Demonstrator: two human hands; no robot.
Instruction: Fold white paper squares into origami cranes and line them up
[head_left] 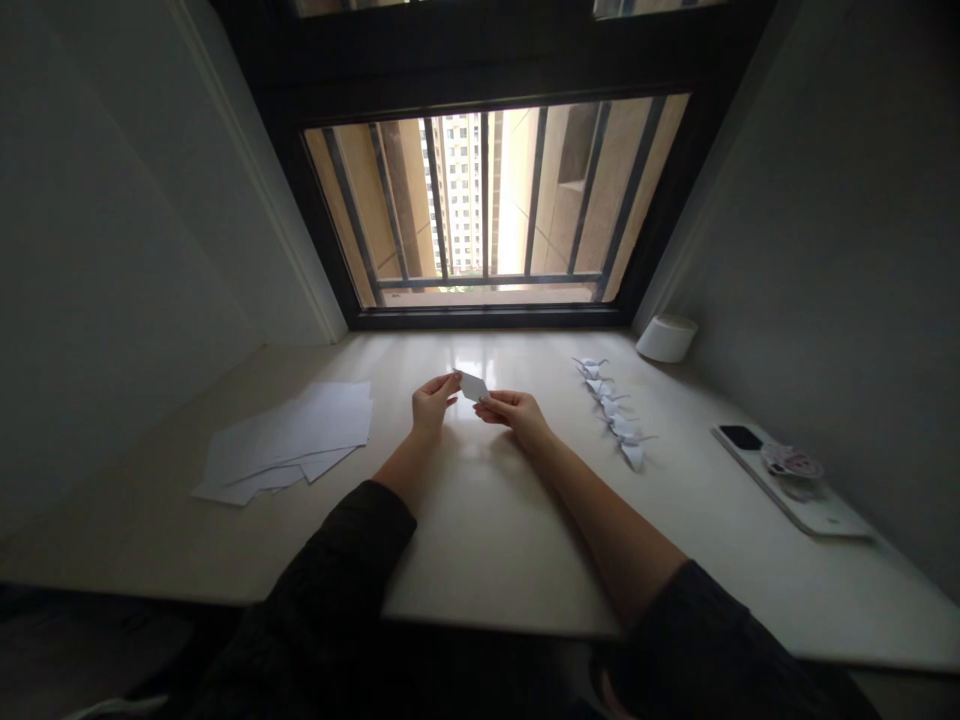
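Note:
A small piece of folded white paper (472,386) is held up between my two hands, above the middle of the sill. My left hand (433,404) pinches its upper left corner between thumb and finger. At the lower right corner, my right hand (517,414) pinches it the same way, its other fingers curled. To the right of my hands, several folded paper cranes (611,408) stand in a row running away from me. Loose sheets of white paper (289,435) lie overlapping to the left.
The pale, glossy windowsill (450,550) ends in a front edge close to me. A phone (795,485) with a round grip on its back lies at the right wall. A white cup-like object (666,338) sits in the far right corner. Beyond is a dark-framed, barred window (487,318).

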